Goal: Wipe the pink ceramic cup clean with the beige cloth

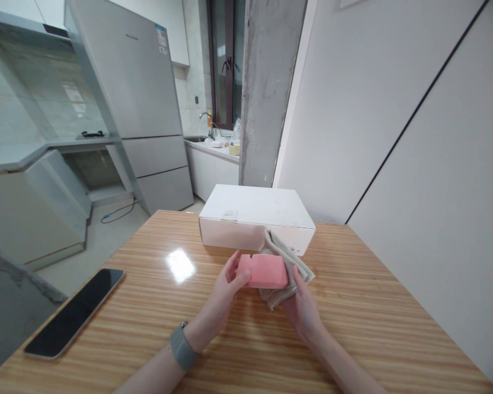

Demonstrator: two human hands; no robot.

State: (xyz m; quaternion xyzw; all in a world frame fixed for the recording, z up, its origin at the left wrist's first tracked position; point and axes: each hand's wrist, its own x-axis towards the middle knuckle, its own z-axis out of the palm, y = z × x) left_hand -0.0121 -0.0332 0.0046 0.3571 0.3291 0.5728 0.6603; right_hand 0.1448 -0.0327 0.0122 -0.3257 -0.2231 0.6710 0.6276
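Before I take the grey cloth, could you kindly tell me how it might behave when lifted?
The grey cloth is probably floppy, as its folded layers droop below the pink case. Its thin edges suggest it is light. With woven-looking fabric, it seems unlikely to slip from the right hand.

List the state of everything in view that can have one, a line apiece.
Pink case: held by the left hand; whether open or shut, unclear.
Gray cloth: folded, held against the case by the right hand.
White cardboard box: closed.
Smartphone: face up, screen dark.
Refrigerator: doors shut.
Gray wristband: worn.
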